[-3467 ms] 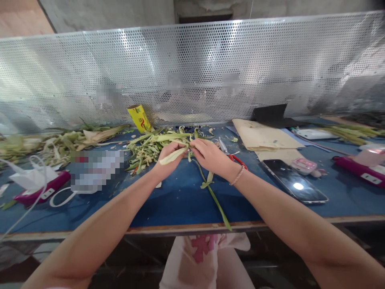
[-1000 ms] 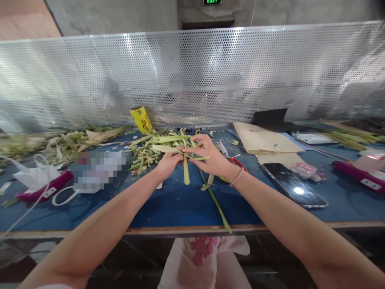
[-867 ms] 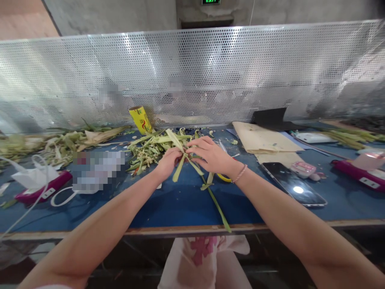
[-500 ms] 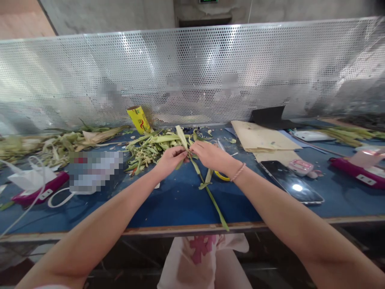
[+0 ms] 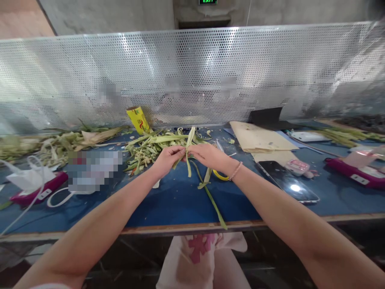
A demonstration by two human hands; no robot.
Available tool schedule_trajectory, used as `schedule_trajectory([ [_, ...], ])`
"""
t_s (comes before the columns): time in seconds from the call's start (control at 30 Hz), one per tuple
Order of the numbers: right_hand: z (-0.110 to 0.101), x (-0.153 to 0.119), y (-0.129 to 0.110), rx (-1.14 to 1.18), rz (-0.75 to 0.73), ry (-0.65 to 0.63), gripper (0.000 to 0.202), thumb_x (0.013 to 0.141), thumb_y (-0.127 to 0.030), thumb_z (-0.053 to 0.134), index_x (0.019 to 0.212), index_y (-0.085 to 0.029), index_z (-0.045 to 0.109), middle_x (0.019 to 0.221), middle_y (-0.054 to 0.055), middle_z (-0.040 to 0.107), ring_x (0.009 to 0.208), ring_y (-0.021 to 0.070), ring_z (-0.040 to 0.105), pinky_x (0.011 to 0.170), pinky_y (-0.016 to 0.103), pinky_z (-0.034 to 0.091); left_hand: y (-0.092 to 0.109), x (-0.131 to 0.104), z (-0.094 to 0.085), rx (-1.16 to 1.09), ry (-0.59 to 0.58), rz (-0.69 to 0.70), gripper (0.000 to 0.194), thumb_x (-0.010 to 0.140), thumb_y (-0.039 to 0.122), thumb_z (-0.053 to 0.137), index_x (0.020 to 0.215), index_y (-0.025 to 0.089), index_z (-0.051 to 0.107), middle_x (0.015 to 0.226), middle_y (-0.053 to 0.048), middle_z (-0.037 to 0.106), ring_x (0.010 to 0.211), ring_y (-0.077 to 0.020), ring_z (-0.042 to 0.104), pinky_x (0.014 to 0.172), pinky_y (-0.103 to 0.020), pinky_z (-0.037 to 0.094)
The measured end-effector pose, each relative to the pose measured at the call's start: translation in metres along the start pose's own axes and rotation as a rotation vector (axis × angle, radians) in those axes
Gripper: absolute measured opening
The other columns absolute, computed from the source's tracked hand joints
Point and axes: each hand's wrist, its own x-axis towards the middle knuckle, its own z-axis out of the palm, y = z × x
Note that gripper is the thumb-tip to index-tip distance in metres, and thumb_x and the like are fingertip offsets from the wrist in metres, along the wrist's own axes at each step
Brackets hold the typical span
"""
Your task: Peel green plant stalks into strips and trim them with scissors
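While a perforated metal screen rises along the far edge of the table, you work midway between the table's left and right edges. A heap of cut leaves lies just beyond your left hand, toward the far edge. Brown paper sheets spread to the right of centre, and a dark phone lies nearer the right edge.

Your left hand and right hand meet, thumbs and fingertips pinched together on pale leaf strips. A green stem runs from beside your right hand to the near edge, its tip reaching the rim; you cannot tell whether it joins the strips.

Smallest of all, the strips sit between your fingertips, one end pointing toward the far edge, another hanging toward the near edge. They look very light, limp and fibrous, likely to split lengthwise if pulled hard. Hold them where they gather, with flat, gentle pressure, rather than by the thin free ends.
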Motion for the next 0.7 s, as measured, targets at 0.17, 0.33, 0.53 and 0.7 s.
schedule_trajectory([
  [0.17, -0.0005, -0.0008, 0.0029, 0.172, 0.056, 0.079, 0.021, 0.086, -0.020, 0.032, 0.089, -0.017, 0.053, 0.076, 0.002, 0.058, 0.066, 0.0103, 0.051, 0.062, 0.020, 0.035, -0.0006, 0.0020, -0.0013, -0.056, 0.040, -0.001, 0.016, 0.067, 0.030, 0.060, 0.073, 0.015, 0.062, 0.046, 0.004, 0.047, 0.045, -0.0057, 0.040, 0.045, -0.019, 0.030],
  [0.33, -0.0035, -0.0011, 0.0020, 0.245, 0.065, 0.066, 0.020, 0.084, -0.019, 0.035, 0.089, -0.017, 0.054, 0.074, 0.001, 0.058, 0.065, 0.0096, 0.051, 0.061, 0.020, 0.035, 0.0020, 0.0031, -0.0037, -0.078, -0.004, -0.005, 0.016, 0.066, 0.029, 0.062, 0.068, 0.014, 0.061, 0.047, 0.004, 0.048, 0.044, -0.0039, 0.035, 0.046, -0.020, 0.030],
  [0.53, -0.0057, -0.0022, 0.0038, 0.295, 0.066, 0.038, 0.022, 0.084, -0.019, 0.035, 0.092, -0.018, 0.055, 0.080, 0.002, 0.060, 0.066, 0.0099, 0.052, 0.062, 0.021, 0.036, 0.0004, 0.0032, -0.0054, -0.124, -0.042, -0.021, 0.020, 0.064, 0.032, 0.064, 0.064, 0.013, 0.058, 0.051, 0.003, 0.052, 0.043, -0.0033, 0.035, 0.045, -0.020, 0.027],
  [0.7, -0.0007, -0.0014, 0.0039, 0.306, 0.088, 0.034, 0.019, 0.084, -0.021, 0.035, 0.088, -0.019, 0.054, 0.078, 0.001, 0.059, 0.065, 0.0099, 0.051, 0.062, 0.021, 0.037, -0.0025, 0.0028, -0.0058, -0.103, -0.049, -0.009, 0.017, 0.066, 0.030, 0.061, 0.063, 0.014, 0.056, 0.052, 0.004, 0.050, 0.045, -0.0040, 0.037, 0.045, -0.020, 0.028],
])
